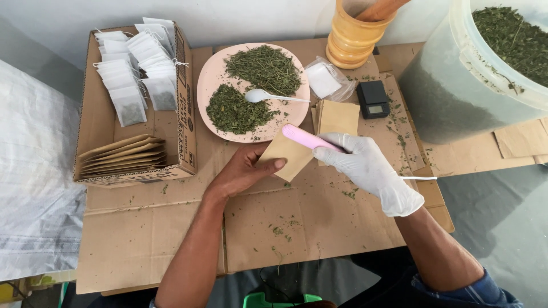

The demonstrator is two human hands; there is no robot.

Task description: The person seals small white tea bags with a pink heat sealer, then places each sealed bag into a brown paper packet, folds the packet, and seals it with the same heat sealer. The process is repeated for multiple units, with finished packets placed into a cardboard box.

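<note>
My left hand (pixel 242 171) is bare and grips a small brown paper envelope (pixel 288 155) by its lower left edge. My right hand (pixel 368 168), in a white glove, holds a pink handheld tool (pixel 305 137) with a white cord across the top of that envelope. Just beyond sits a pink plate (pixel 208 77) carrying two heaps of dried green herbs (pixel 262 68) and a white plastic spoon (pixel 260 95). A stack of brown envelopes (pixel 338 117) lies right of the plate.
An open cardboard box (pixel 185 140) at left holds several filled white tea bags (pixel 140 68) and brown envelopes (pixel 123 155). A small black scale (pixel 374 98), a clear bag of white sachets (pixel 323 80), a wooden mortar (pixel 354 37) and a large tub of dried leaves (pixel 502 63) stand at the back right.
</note>
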